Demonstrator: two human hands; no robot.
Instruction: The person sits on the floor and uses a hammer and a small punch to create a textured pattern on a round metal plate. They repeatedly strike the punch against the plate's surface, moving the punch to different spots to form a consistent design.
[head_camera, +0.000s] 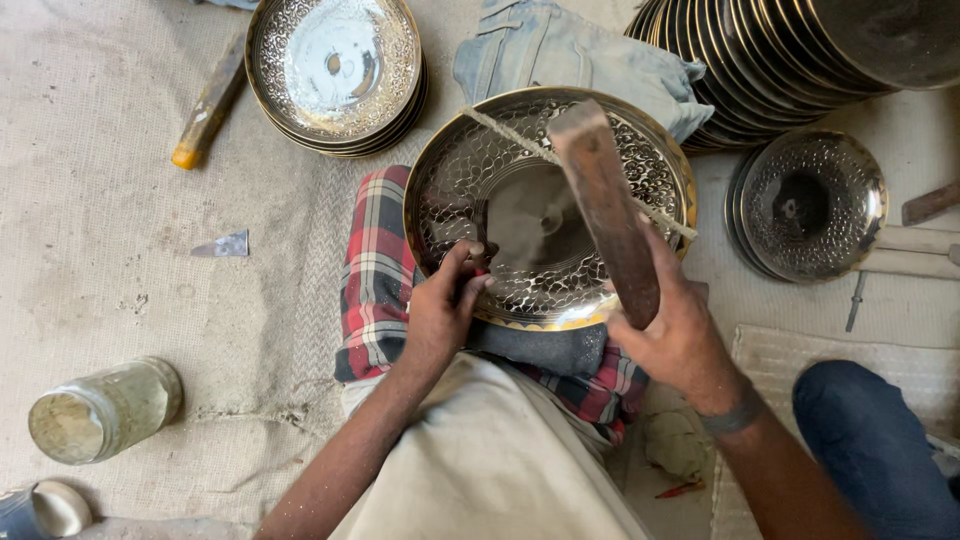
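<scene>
Left hand (445, 305) pinches a punch (478, 262) on the brass plate (545, 205) — right hand (675, 335) grips a wooden mallet (605, 205).

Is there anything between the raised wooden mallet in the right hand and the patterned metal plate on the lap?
A taut cord crosses the plate beneath the mallet held by the right hand. The left hand holds a small punch on the plate's near rim. Otherwise nothing visible intervenes.

A glass jar (103, 410) lies at lower left; stacked engraved plates (336, 72) sit at top, a folded cloth (560, 50) beside them.
</scene>
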